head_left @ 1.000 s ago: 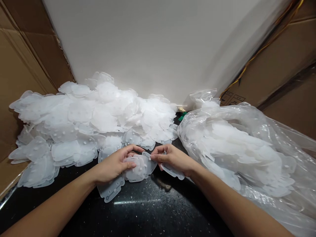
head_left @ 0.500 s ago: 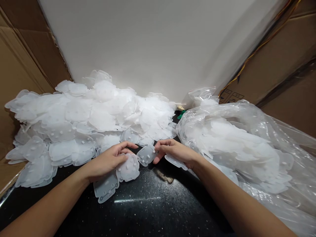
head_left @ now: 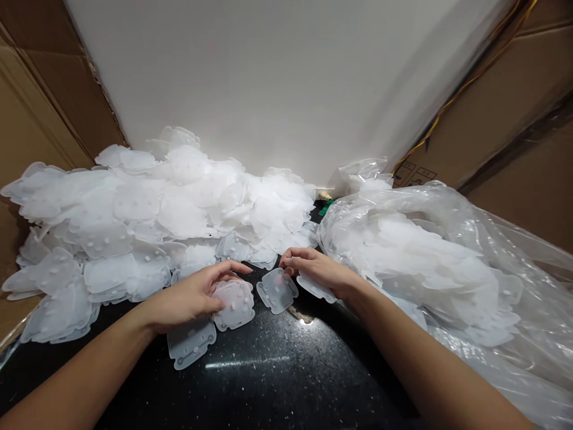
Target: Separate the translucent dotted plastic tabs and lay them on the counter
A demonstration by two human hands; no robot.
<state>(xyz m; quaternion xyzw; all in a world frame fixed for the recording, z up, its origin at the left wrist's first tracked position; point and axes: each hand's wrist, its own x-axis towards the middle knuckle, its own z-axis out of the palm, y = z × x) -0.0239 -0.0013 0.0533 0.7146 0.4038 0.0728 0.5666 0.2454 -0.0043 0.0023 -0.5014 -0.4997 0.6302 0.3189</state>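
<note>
My left hand (head_left: 194,294) is closed on a small stack of translucent silicone pads (head_left: 234,306), thumb on top and index finger stretched out above. Another translucent sheet (head_left: 192,345) lies on the black tabletop under that hand. The fingertips of my right hand (head_left: 316,267) pinch the upper right edge of a single translucent pad (head_left: 277,292), which has rounded corners and small raised bumps. This pad is apart from the stack. One more sheet (head_left: 317,289) shows beneath my right palm; whether the hand touches it, I cannot tell.
A large heap of similar pads (head_left: 183,203) spreads along the back left. At right, a clear plastic bag (head_left: 465,206) holds many more. Cardboard (head_left: 54,89) stands on both sides, with a white wall (head_left: 277,83) behind. A small green item (head_left: 326,206) lies between heap and bag.
The single pad has moved right, away from the stack, and now lies flatter and turned. My left thumb has drawn back slightly along the stack. The view has shifted a little.
</note>
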